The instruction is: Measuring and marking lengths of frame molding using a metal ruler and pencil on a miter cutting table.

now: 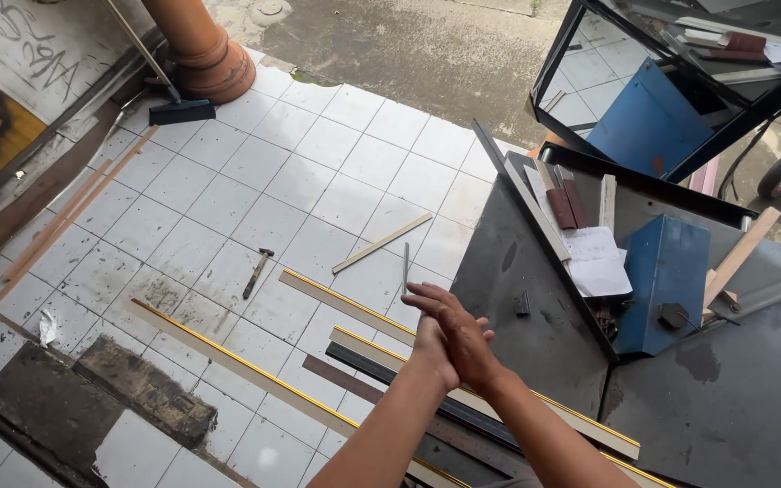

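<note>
Left hand (428,348) mostly behind right hand (458,330)

Both forearms cross near the lower middle; the right hand (456,333) lies flat over the left hand (428,348), fingers extended, empty.

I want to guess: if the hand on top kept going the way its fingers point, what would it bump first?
Probably the thin metal file on the tiles, just beyond the right hand. The fingers point up-left toward it, though depth is unclear.

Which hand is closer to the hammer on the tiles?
Left. The left hand lies under the right hand, slightly closer to the hammer, which lies apart to their left.
</note>
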